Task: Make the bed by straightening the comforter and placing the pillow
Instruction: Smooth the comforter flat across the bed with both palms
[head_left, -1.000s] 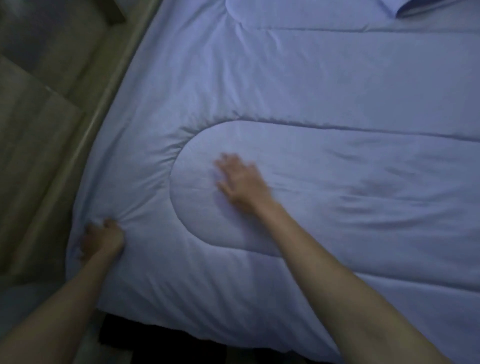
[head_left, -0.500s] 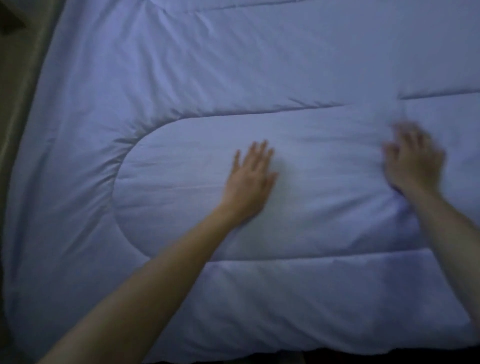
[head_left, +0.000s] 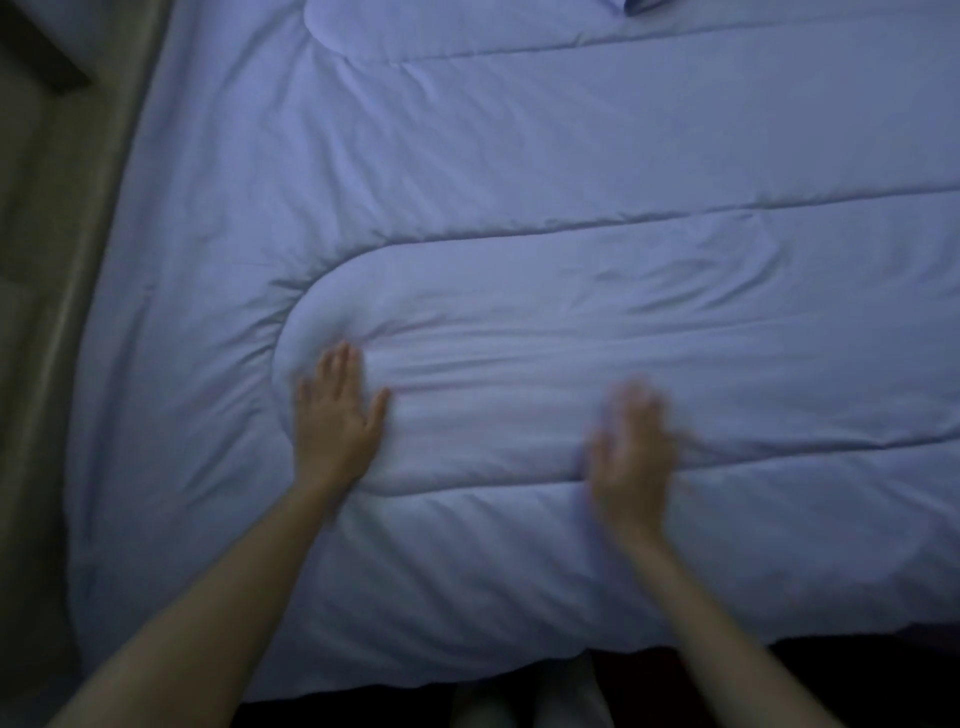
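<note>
- The bed (head_left: 78, 322) fills the view, its left side rail running up the left of the picture and its near edge along the bottom.
- The comforter (head_left: 519, 156) is spread flat over almost all of it, reaching the near edge and the left edge; its long stitched channels run left to right, parallel to the near edge, and the middle channel ends in a rounded loop towards the left edge.
- Soft creases lie along that middle channel, running the same way as the stitching and continuing out to the right.
- The left hand (head_left: 335, 415) lies flat on the comforter, fingers (head_left: 337, 364) spread wide and holding nothing, just inside the rounded end of the loop.
- The right hand (head_left: 631, 441) is motion-blurred but also looks flat and empty, on the channel's near seam, nearer the creases to the right; a sweep rightward along the channel looks the likely stroke.
- Only a darker blue scrap shows at the far edge; whether it is the pillow I cannot tell.
</note>
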